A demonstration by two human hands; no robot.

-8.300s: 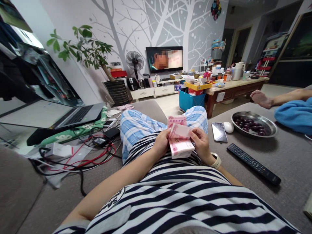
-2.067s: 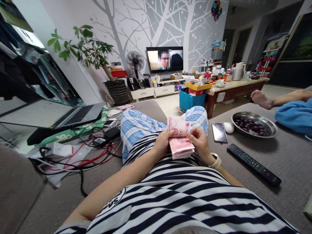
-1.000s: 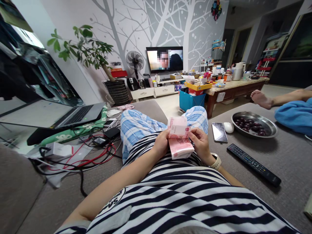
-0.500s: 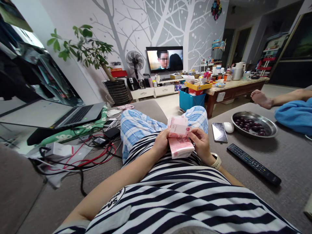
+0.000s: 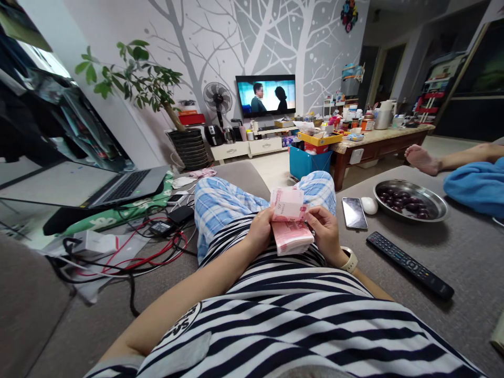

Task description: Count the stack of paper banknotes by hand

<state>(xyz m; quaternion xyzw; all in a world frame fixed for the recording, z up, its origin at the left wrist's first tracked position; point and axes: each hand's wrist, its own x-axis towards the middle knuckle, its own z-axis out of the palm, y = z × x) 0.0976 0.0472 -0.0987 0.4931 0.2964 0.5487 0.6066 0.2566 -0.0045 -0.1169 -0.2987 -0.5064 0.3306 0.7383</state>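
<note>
A thick stack of pink banknotes rests on my lap over the striped shirt. My left hand is closed on the stack's left side, thumb on the folded-up notes that stand above it. My right hand grips the right side, fingers pinching the top note's edge. A pale watch sits on my right wrist.
A phone, white mouse, metal bowl of dark fruit and remote lie on the grey sofa to my right. Another person's foot and blue cloth lie beyond. A laptop and tangled cables are at left.
The folded-up notes shift slightly as single notes are flipped upward from the stack. Both hands stay in place on my lap. The TV picture has changed.
</note>
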